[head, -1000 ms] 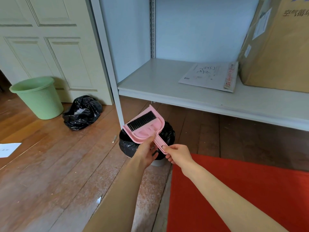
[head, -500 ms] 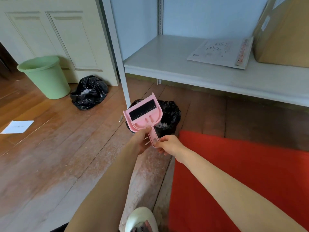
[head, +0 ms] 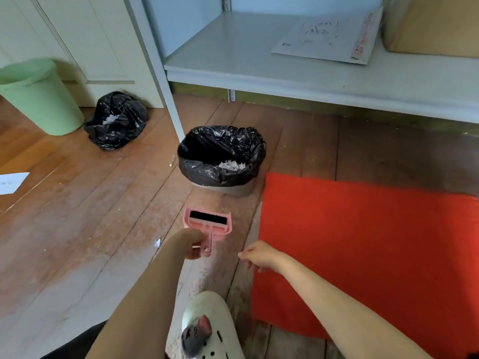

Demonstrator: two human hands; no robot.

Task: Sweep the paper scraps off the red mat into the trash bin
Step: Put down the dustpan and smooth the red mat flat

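Observation:
My left hand [head: 192,243] grips the handle of a pink dustpan and brush set [head: 207,225], held low over the wooden floor left of the red mat [head: 363,244]. The black bristles face up inside the pan. My right hand [head: 260,256] hangs free at the mat's left edge, fingers loosely curled and holding nothing. The trash bin [head: 221,161], lined with a black bag, stands just beyond the dustpan at the mat's far left corner, and white paper scraps [head: 232,165] lie inside it. No scraps show on the mat.
A white shelf unit [head: 298,73] spans the back, with a paper envelope [head: 326,40] and a cardboard box [head: 435,24] on it. A green bucket [head: 39,97] and a tied black bag [head: 116,120] stand at the left. My white shoe [head: 207,330] is below.
The dustpan set came down from over the bin toward the floor. My right hand let go of its handle and moved right; my left hand alone keeps hold.

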